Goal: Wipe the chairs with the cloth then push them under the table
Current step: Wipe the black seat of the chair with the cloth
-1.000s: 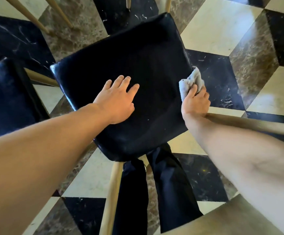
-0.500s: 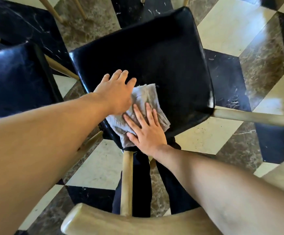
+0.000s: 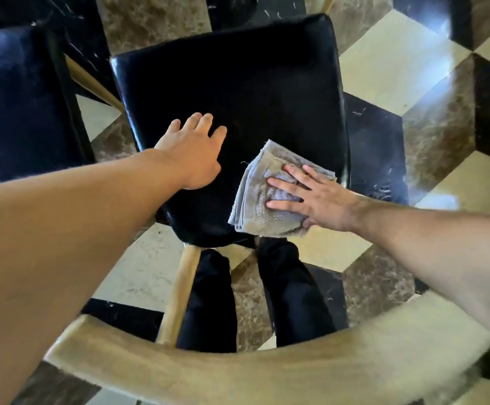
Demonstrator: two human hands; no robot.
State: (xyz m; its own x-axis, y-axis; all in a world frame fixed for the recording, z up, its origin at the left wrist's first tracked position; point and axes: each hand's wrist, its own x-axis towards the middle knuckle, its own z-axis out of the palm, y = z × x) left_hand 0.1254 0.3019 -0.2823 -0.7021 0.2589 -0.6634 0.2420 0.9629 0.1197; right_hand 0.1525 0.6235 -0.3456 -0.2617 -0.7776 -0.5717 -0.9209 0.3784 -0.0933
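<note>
At the far left we see a second chair's black seat (image 3: 18,103), its glossy cushion lying just beside the chair being wiped; a pale wooden leg (image 3: 94,83) shows in the gap between the two. Next comes the left hand (image 3: 192,154), laid flat on the near-left part of the black padded chair seat (image 3: 237,89), fingers straight and slightly spread, holding nothing; the forearm reaches in from the lower left. To its right lies the grey cloth (image 3: 255,200), folded in several layers, sitting at the seat's near-right corner with its lower edge hanging a little past the seat's near edge; the right hand (image 3: 319,200) presses on it, fingers extended and fanned across the fabric, not curled round it; the two hands are near each other but apart. Below the seat we see a wooden rear leg (image 3: 179,290) and the person's dark trouser legs (image 3: 293,293); the curved wooden backrest (image 3: 237,372) arcs across the bottom. The marble floor (image 3: 384,65) in cream, brown and black lozenges spreads away to the right.
</note>
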